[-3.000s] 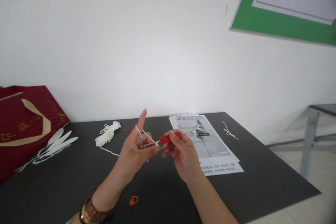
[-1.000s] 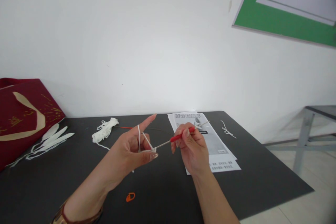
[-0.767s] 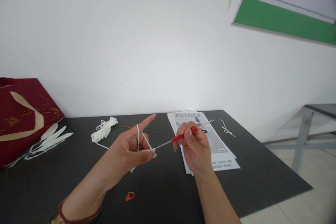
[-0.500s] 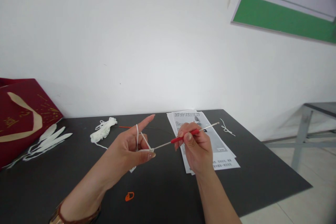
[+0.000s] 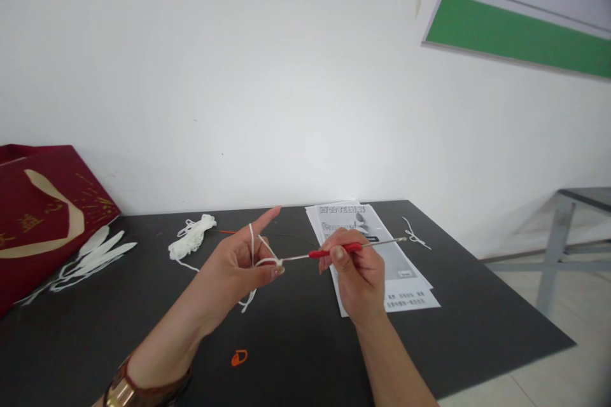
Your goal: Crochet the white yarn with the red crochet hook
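My left hand [image 5: 241, 267] pinches white yarn [image 5: 252, 248] between thumb and fingers, with the index finger stretched out and a strand looped over it. A short yarn tail hangs below the palm. In my right hand [image 5: 356, 273] is a crochet hook [image 5: 351, 248] with a red grip and metal ends at both sides. Its left tip meets the small yarn loop at my left fingertips; the other tip points right. A strand runs back from my left hand to a white yarn bundle [image 5: 193, 235] on the dark table.
An orange stitch marker [image 5: 239, 357] lies near the front of the table [image 5: 296, 350]. Printed sheets [image 5: 405, 302] are under my right hand, a yarn scrap [image 5: 416, 235] beyond them. White crocheted petals [image 5: 102, 251] lie by a dark red bag [image 5: 42, 203] at the left.
The crochet hook has turned closer to level, its right end dropping. The yarn at my left fingertips now forms a wider curve, and the hanging tail shows lower. The view has shifted slightly.
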A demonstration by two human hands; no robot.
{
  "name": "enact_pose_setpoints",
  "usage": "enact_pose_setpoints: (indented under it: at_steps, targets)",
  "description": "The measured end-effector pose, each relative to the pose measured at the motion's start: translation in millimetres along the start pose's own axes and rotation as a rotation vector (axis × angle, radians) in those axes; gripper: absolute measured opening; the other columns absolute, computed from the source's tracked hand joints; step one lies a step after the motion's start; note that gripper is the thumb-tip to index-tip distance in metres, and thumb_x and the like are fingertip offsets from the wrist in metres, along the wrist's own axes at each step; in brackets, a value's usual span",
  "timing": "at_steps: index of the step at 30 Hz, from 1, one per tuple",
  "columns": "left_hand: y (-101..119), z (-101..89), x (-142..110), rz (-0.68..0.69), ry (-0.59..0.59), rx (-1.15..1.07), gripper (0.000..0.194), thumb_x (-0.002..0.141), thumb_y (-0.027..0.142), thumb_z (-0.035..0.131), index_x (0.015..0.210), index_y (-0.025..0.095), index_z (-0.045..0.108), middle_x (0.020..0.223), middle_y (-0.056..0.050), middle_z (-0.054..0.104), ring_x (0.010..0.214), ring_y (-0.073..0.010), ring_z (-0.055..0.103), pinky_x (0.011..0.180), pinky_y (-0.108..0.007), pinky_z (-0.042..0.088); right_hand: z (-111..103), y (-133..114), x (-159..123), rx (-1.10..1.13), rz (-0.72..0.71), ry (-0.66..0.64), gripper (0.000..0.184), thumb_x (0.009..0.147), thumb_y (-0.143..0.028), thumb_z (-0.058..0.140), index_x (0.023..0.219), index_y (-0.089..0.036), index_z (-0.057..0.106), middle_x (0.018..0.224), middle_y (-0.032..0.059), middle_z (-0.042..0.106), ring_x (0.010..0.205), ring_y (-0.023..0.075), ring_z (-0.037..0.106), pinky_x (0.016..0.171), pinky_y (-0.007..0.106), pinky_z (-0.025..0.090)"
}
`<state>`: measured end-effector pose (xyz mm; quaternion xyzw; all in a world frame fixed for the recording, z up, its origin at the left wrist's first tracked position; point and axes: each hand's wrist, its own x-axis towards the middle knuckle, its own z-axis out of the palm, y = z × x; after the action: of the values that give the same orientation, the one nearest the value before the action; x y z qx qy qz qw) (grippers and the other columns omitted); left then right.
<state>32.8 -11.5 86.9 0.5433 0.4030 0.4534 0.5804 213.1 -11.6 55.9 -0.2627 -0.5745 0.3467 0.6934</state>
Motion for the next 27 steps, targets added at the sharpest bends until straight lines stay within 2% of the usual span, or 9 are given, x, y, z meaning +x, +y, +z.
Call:
enact_pose_setpoints:
  at_steps: [4, 6, 9, 11, 14, 20, 25, 27]
  targets:
    - [0.9, 7.2, 1.2, 0.073, 0.115, -0.094, 0.074, 0.066, 0.018, 0.073, 0.134, 0.025, 0.044, 0.065, 0.005, 0.052, 0.059, -0.0088, 0.044, 0.056, -0.021, 0.036, 7.1, 3.6, -3.3, 0.085, -0.028, 0.071, 0.011, 0.087, -0.023, 0.053, 0.082, -0.022, 0.063, 0.068, 0.0001, 0.056, 0.054, 0.0129, 0.052, 0.046, 0.026, 0.04]
    - [0.1, 12.0, 1.4, 0.122, 0.193, -0.149, 0.072, 0.066, 0.019, 0.073, 0.133, 0.025, 0.046, 0.066, 0.005, 0.052, 0.059, -0.0088, 0.044, 0.056, -0.02, 0.036, 9.7, 2.5, -7.2, -0.01, -0.099, 0.04, 0.012, 0.086, -0.018, 0.054, 0.086, -0.022, 0.066, 0.071, 0.0021, 0.059, 0.06, 0.0147, 0.055, 0.051, 0.028, 0.044]
    - [-2.2, 16.0, 1.2, 0.18, 0.257, -0.225, 0.079, 0.068, 0.018, 0.072, 0.137, 0.03, 0.038, 0.068, 0.006, 0.053, 0.064, -0.0101, 0.048, 0.063, -0.021, 0.04, 12.0, -0.1, -13.1, -0.181, -0.208, -0.067, 0.023, 0.081, -0.008, 0.057, 0.096, -0.023, 0.067, 0.08, 0.0053, 0.065, 0.069, 0.0177, 0.06, 0.059, 0.032, 0.048]
    - [-3.0, 15.5, 0.9, 0.203, 0.244, -0.254, 0.079, 0.07, 0.016, 0.07, 0.139, 0.032, 0.035, 0.07, 0.005, 0.054, 0.068, -0.0107, 0.05, 0.068, -0.022, 0.041, 13.1, -0.8, -15.4, -0.222, -0.25, -0.093, 0.029, 0.08, -0.005, 0.057, 0.1, -0.024, 0.066, 0.083, 0.0062, 0.066, 0.072, 0.0184, 0.061, 0.061, 0.033, 0.049]
    - [-2.0, 11.3, 0.5, 0.199, 0.206, -0.266, 0.071, 0.071, 0.016, 0.069, 0.135, 0.03, 0.042, 0.074, 0.004, 0.056, 0.071, -0.0113, 0.051, 0.07, -0.023, 0.041, 14.8, 0.8, -15.5, -0.187, -0.246, -0.058, 0.027, 0.081, -0.006, 0.056, 0.098, -0.024, 0.067, 0.082, 0.0057, 0.067, 0.072, 0.0185, 0.061, 0.061, 0.034, 0.05]
    - [4.4, 2.5, -0.3, 0.115, 0.141, -0.264, 0.058, 0.07, 0.017, 0.071, 0.125, 0.024, 0.054, 0.075, 0.002, 0.058, 0.068, -0.0102, 0.049, 0.067, -0.022, 0.039, 18.5, 8.4, -12.3, 0.043, -0.068, 0.036, 0.015, 0.085, -0.016, 0.055, 0.091, -0.022, 0.068, 0.078, 0.0041, 0.064, 0.063, 0.016, 0.059, 0.054, 0.031, 0.049]
    - [8.3, -2.4, -2.4, 0.059, 0.012, -0.316, 0.062, 0.071, 0.014, 0.071, 0.127, 0.029, 0.051, 0.079, 0.002, 0.057, 0.072, -0.0098, 0.051, 0.07, -0.023, 0.038, 20.6, 11.9, -10.0, 0.212, 0.051, 0.071, 0.011, 0.084, -0.021, 0.059, 0.087, -0.021, 0.069, 0.075, 0.0036, 0.064, 0.06, 0.015, 0.058, 0.051, 0.028, 0.049]
    - [9.2, -4.0, -2.7, 0.039, 0.01, -0.304, 0.058, 0.072, 0.015, 0.071, 0.125, 0.029, 0.053, 0.078, 0.002, 0.058, 0.071, -0.0094, 0.051, 0.07, -0.022, 0.038, 21.3, 11.8, -8.6, 0.246, 0.088, 0.079, 0.009, 0.082, -0.023, 0.061, 0.085, -0.021, 0.069, 0.074, 0.0033, 0.064, 0.06, 0.0145, 0.058, 0.049, 0.027, 0.048]
